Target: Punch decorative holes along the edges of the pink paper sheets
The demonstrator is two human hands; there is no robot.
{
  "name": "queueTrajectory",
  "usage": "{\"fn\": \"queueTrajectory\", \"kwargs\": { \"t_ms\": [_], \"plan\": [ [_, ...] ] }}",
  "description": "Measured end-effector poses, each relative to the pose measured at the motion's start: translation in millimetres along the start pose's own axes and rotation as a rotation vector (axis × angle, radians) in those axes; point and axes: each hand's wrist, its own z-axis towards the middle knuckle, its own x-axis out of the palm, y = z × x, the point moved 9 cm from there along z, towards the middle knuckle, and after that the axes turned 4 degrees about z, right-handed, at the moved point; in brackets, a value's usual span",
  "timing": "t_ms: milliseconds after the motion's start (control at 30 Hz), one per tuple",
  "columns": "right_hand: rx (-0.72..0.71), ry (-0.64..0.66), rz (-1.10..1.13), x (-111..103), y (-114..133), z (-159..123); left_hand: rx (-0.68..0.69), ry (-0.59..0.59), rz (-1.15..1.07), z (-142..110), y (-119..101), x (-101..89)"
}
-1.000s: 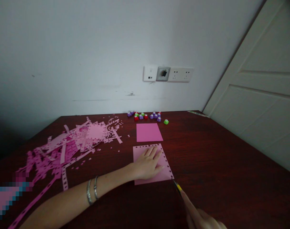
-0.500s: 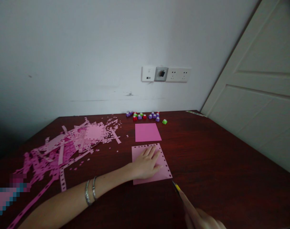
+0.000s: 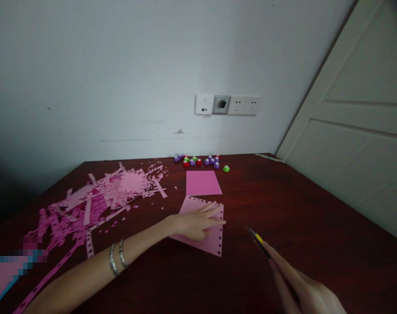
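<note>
My left hand (image 3: 195, 223) lies flat with fingers spread on a light pink paper sheet (image 3: 211, 245). Small dark shapes are punched along the sheet's far and right edges, and the hand covers much of its middle. To the right, my right hand (image 3: 311, 292) is closed round a slim pointed tool (image 3: 259, 239), black and yellow with a grey tip. Its exact kind is unclear because the fingers cover most of it. The tip is above the table, apart from the sheet. A brighter pink square sheet (image 3: 203, 183) lies just beyond the punched one.
Pink paper strips and scraps (image 3: 96, 203) are heaped on the left of the dark red table (image 3: 303, 218). Several small coloured punches (image 3: 198, 162) stand along the back. Behind are a wall with sockets (image 3: 244, 105) and a white panelled door (image 3: 358, 131) at right.
The punched sheet has turned clockwise under my left hand, its near right corner swinging left. My right hand has moved right with the tool, away from the sheet.
</note>
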Motion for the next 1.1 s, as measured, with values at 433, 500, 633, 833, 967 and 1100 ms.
{"fn": "queueTrajectory", "kwargs": {
  "t_ms": [433,500,633,833,967,1100],
  "plan": [
    [-0.005,-0.057,0.048,-8,5,21,-0.289,-0.119,0.126,-23,16,17.6],
    [0.0,-0.048,0.051,-4,6,24,-0.158,-0.047,0.042,-21,11,16.0],
    [-0.012,-0.053,0.055,5,9,34,-0.049,-0.055,-0.158,-19,9,1.1],
    [0.002,-0.015,0.051,14,14,50,-0.078,-0.309,-0.135,-12,1,-18.1],
    [0.063,0.038,0.047,20,10,55,-0.282,-0.402,0.022,-10,7,-13.6],
    [0.069,0.043,0.044,23,6,57,-0.277,-0.238,0.065,-5,14,8.1]
  ]
}}
